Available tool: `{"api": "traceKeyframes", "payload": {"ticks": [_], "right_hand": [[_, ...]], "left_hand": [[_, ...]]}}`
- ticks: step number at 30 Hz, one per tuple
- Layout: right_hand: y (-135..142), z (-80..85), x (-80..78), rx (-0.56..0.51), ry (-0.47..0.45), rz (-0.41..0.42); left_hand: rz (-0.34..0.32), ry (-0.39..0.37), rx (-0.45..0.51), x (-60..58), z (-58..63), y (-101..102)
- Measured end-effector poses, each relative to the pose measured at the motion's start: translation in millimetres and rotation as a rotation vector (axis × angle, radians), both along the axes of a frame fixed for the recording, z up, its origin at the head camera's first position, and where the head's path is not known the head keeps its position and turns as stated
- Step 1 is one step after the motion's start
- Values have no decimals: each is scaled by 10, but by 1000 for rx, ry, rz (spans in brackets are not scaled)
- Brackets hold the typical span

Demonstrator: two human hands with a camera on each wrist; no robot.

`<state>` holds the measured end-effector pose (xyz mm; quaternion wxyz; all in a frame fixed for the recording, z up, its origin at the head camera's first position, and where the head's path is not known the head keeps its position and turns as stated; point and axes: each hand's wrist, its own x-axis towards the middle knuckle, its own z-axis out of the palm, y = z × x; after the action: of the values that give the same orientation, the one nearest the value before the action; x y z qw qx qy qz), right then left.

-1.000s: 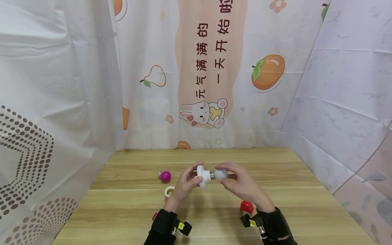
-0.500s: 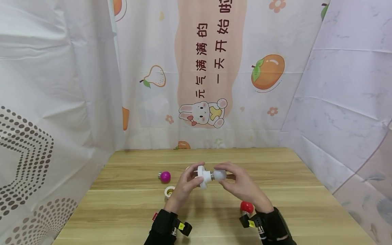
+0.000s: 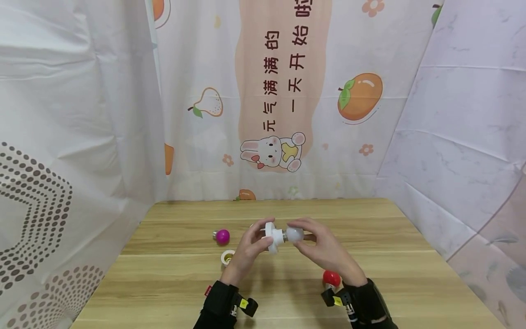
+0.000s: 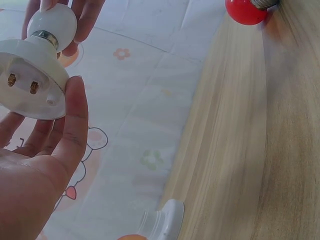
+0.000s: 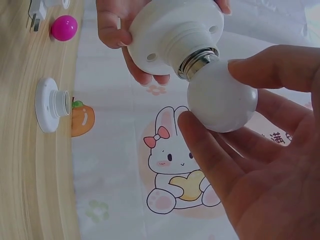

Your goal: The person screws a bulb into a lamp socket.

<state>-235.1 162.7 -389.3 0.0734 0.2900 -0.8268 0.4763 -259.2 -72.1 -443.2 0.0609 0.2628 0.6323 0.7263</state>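
Observation:
Above the table, my left hand (image 3: 245,251) holds a white lamp socket (image 3: 274,236) by its wide round base. Two brass contacts show on the socket's underside in the left wrist view. My right hand (image 3: 324,244) pinches a white light bulb (image 5: 222,96) between thumb and fingers. The bulb's metal screw base (image 5: 199,62) sits partly in the socket's mouth, with some thread showing. Bulb and socket lie roughly in line, sideways in the head view.
A purple bulb (image 3: 222,236) lies on the wooden table (image 3: 164,283) at left. Nearer stands another white socket (image 3: 226,258), partly behind my left wrist. A red bulb (image 3: 331,278) lies beside my right wrist. A white piece with plug prongs (image 5: 37,15) shows in the right wrist view.
The right hand and bulb have shifted slightly left toward the socket, and a little less thread shows. The left hand has hardly moved.

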Motion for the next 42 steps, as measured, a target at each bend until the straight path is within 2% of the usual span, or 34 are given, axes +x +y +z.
{"api": "traceKeyframes", "payload": {"ticks": [22,29,42], "right_hand": [[21,19,10,-50,-149,-22],[19,-6,-7,-5,-130,-71],[-5,-8,-9,-28,-169,-46]], "left_hand": [[-2,2,-2,-10,7,16],[-2,-3,-11,-9,-4,10],[-15,5,-20,6,13,-5]]}}
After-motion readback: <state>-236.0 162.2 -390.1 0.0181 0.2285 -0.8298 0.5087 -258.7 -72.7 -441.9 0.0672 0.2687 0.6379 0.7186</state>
